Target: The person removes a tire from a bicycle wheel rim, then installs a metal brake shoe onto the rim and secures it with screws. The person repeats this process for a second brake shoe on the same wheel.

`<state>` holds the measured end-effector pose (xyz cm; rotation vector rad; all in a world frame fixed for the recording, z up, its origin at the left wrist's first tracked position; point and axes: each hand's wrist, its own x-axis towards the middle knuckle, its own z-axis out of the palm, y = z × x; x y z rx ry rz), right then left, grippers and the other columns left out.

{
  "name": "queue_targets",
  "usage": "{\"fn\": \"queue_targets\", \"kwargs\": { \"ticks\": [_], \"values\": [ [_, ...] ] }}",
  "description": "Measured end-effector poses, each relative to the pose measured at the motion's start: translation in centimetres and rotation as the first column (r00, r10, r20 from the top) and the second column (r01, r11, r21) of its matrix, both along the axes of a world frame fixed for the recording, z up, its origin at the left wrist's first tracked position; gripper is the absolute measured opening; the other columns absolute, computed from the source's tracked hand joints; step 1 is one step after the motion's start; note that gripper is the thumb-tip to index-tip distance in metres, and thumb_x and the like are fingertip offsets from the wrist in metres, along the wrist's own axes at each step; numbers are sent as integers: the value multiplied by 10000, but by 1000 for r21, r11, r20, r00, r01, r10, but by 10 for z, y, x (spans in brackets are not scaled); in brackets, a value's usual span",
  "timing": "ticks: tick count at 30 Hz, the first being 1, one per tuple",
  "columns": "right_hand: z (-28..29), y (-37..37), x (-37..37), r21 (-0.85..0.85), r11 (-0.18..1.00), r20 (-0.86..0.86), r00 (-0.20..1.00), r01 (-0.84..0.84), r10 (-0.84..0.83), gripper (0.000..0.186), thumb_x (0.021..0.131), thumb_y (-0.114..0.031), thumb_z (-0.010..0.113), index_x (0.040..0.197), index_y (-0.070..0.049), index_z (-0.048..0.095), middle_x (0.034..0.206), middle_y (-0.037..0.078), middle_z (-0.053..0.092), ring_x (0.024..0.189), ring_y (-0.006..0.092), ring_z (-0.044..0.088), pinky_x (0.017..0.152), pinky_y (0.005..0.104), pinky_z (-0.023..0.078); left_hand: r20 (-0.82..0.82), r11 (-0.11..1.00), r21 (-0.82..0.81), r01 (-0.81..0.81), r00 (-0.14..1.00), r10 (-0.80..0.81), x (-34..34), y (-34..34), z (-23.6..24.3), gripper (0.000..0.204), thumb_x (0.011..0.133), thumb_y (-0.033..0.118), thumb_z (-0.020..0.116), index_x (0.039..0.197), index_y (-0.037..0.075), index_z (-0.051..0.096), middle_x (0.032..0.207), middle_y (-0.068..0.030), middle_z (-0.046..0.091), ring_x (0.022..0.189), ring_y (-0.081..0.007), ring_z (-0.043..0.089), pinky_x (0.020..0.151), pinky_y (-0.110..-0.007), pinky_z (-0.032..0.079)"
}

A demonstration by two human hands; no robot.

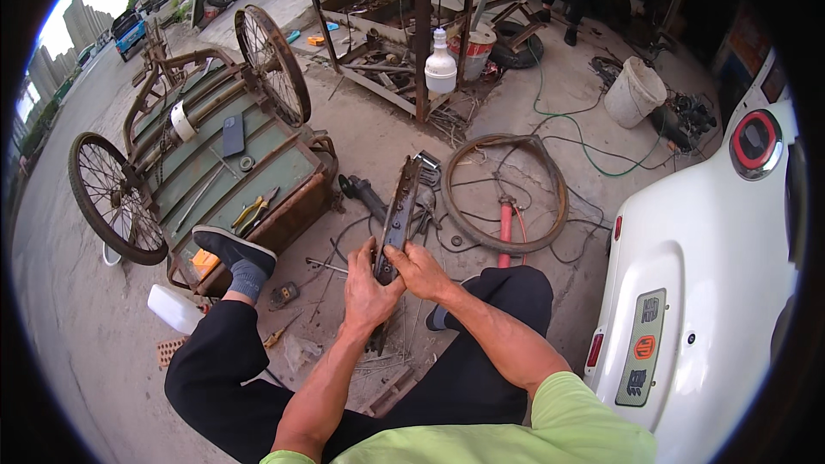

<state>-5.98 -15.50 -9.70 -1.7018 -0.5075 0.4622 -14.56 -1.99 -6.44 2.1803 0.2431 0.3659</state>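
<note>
Both my hands are closed around the lower end of a long, narrow dark metal bar (399,216), rusty along one edge and dotted with holes. My left hand (369,294) wraps its left side. My right hand (420,271) grips it from the right, thumb lying on its face. The bar points up and away from me, between my knees. Behind its far end, partly hidden, lies a dark power tool (364,196) on the ground, with cables around it.
At left an overturned cargo tricycle (258,150) carries pliers (249,210) and a phone (234,135); my left foot rests on its edge. A tyre (554,163) and red pump (506,222) lie ahead. A white car (687,232) stands right. A metal workbench (369,56) and seated person are farther off.
</note>
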Motion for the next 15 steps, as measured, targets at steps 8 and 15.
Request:
{"fn": "queue_targets", "kwargs": {
  "ticks": [8,15],
  "values": [
    [8,8,4,-26,999,82,996,35,-33,460,1118,-408,510,1279,7,628,1081,251,719,1011,432,696,886,501,520,-33,977,-199,-81,997,76,4,-3,11,852,820,283,872,1494,-59,479,1332,-270,665,1229,-361,683,1036,-421,540],
    [25,3,3,-124,989,167,984,78,-57,428,1096,-381,527,1176,19,654,1059,291,712,1028,510,666,871,547,515,-14,988,-138,-65,998,64,5,-4,8,652,840,261,860,1343,-49,582,1153,-240,733,1052,-343,745,929,-421,575]
  ]
}}
